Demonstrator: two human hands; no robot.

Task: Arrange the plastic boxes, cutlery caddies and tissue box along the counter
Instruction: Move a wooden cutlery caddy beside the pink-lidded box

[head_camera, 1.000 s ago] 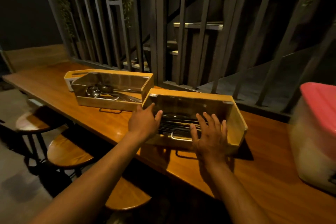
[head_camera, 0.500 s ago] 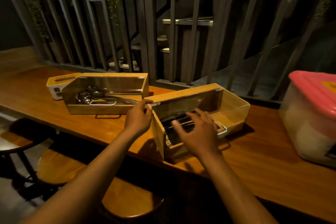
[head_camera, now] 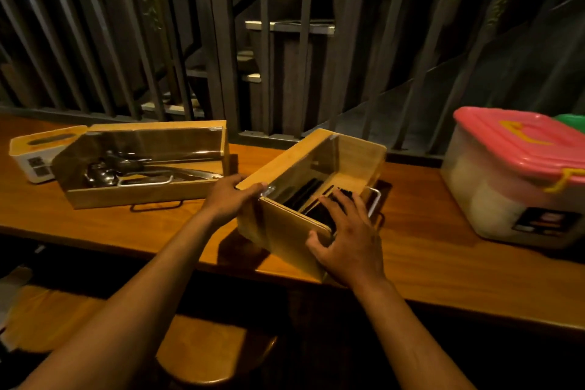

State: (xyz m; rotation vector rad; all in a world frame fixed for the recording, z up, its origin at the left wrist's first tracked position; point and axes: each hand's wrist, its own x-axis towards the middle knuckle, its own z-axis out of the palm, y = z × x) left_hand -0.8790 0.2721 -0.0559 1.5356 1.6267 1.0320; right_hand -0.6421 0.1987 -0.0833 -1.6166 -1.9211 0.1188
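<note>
A wooden cutlery caddy [head_camera: 285, 231] with dark chopsticks inside sits skewed on the wooden counter [head_camera: 443, 266], one short end toward me. My left hand [head_camera: 231, 196] grips its near left corner. My right hand [head_camera: 345, 237] holds the near end wall, fingers over the rim and thumb on the outside. A second wooden caddy [head_camera: 139, 193] with spoons and metal cutlery lies lengthwise to the left. Behind that one stands a white tissue box [head_camera: 34, 155] with a wooden top. At the right stands a clear plastic box [head_camera: 506, 199] with a pink lid.
Dark metal railing bars [head_camera: 221, 41] run along the counter's far edge, with stairs behind. Round wooden stools [head_camera: 202, 348] stand under the near edge. A green lid [head_camera: 571, 120] peeks out behind the pink-lidded box. Bare counter lies between the chopstick caddy and the plastic box.
The chopstick caddy has been turned from lengthwise along the counter to skewed, short end toward me. My right hand shifted from its front wall to the near end; my view swung right.
</note>
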